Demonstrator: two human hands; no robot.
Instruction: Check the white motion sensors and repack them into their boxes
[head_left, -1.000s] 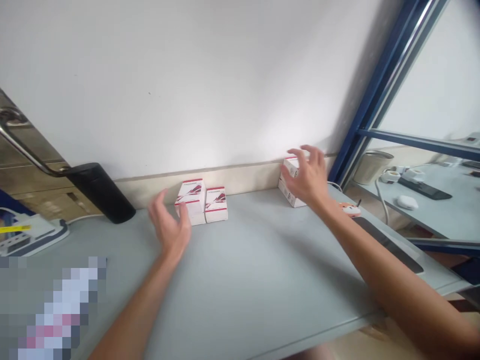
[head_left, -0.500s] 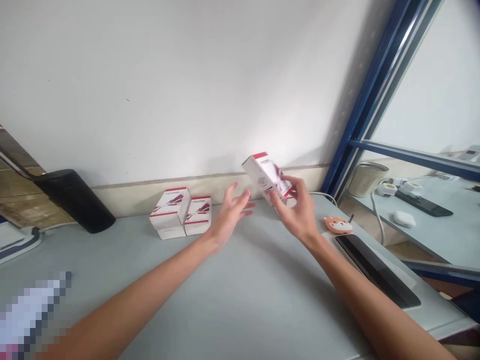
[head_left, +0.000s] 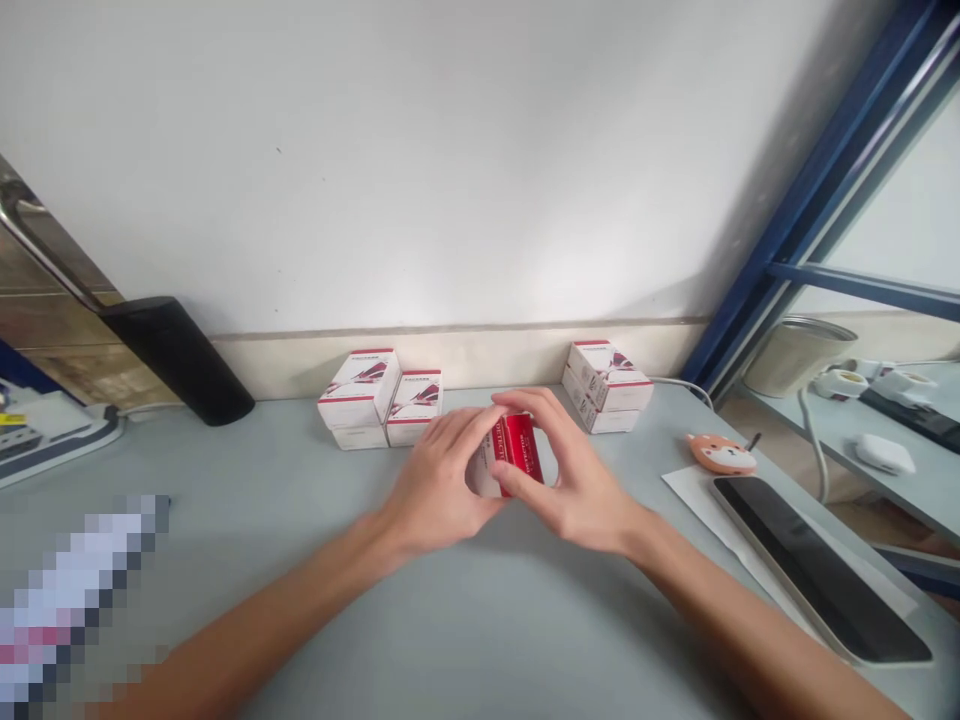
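Note:
A small white-and-red carton (head_left: pixel 519 447) is held above the grey tabletop, its red printed end turned towards me. My left hand (head_left: pixel 439 485) curves around its left side, and my right hand (head_left: pixel 581 490) grips it with thumb in front and fingers over the top. Behind my left hand stand matching cartons: a stack of two (head_left: pixel 358 392) with a single carton (head_left: pixel 417 405) touching it on the right. Further right, against the wall, another stack of two cartons (head_left: pixel 606 385) stands apart from my right hand.
A black cylinder (head_left: pixel 180 360) leans at the left by the wall. At the right lie an orange animal-faced object (head_left: pixel 722 455) and a dark-screened phone-like device (head_left: pixel 821 570) on white paper. A blue-framed glass pane (head_left: pixel 870 285) borders the right side. A blurred-out item (head_left: pixel 75 590) lies lower left.
The carton in my right hand has come down and left, turning its red end to me. My left hand has closed in on it. The right stack now shows fully.

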